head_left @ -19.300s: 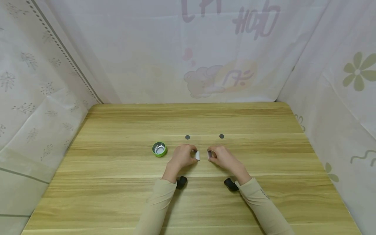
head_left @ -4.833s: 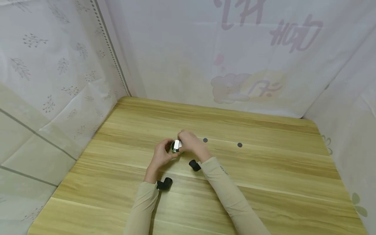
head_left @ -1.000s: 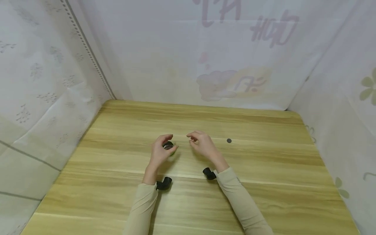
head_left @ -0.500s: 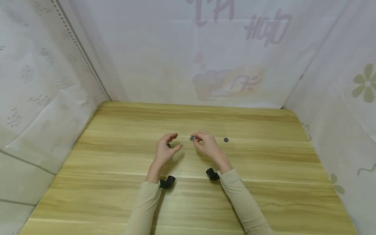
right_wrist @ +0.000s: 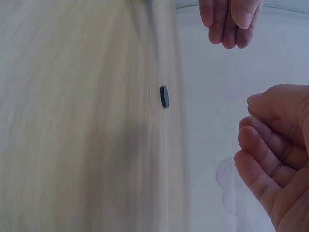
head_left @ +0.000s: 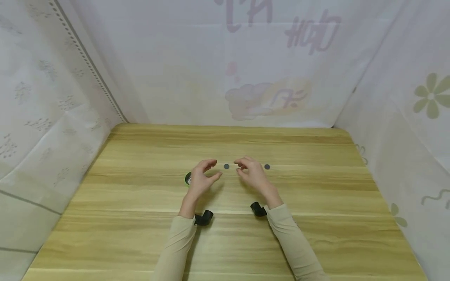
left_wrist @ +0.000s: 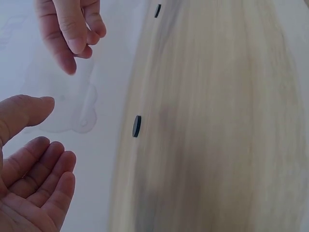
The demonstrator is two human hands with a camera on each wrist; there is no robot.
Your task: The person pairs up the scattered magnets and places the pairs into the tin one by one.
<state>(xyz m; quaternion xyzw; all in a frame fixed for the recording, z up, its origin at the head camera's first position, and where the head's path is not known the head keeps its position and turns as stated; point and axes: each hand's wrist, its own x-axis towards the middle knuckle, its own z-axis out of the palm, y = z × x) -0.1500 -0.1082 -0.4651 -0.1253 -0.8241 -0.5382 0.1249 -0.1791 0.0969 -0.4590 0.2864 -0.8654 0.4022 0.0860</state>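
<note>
My left hand (head_left: pixel 203 175) hovers above the table with thumb and fingers spread apart and nothing between them. Partly behind it stands a small round green-rimmed tin (head_left: pixel 187 178), its inside mostly hidden. Facing it, my right hand (head_left: pixel 254 173) is also raised, its fingers loosely bent and holding nothing. A dark round disc (head_left: pixel 226 166) lies on the table between the two hands; a second dark disc (head_left: pixel 267 166) lies just right of the right hand. In the right wrist view one disc (right_wrist: pixel 164 96) lies flat, apart from the right hand (right_wrist: pixel 275 150).
The wood-grain table (head_left: pixel 225 246) ends at the back against a printed white cloth (head_left: pixel 175 78), with more cloth on both sides. Black wrist-worn pieces (head_left: pixel 204 217) sit under each forearm near the sleeve cuffs.
Earlier my right hand held a white piece over the tin; now no white piece shows in the hands. My left hand has drawn off the tin to the right, and both hands have moved near the left disc.
</note>
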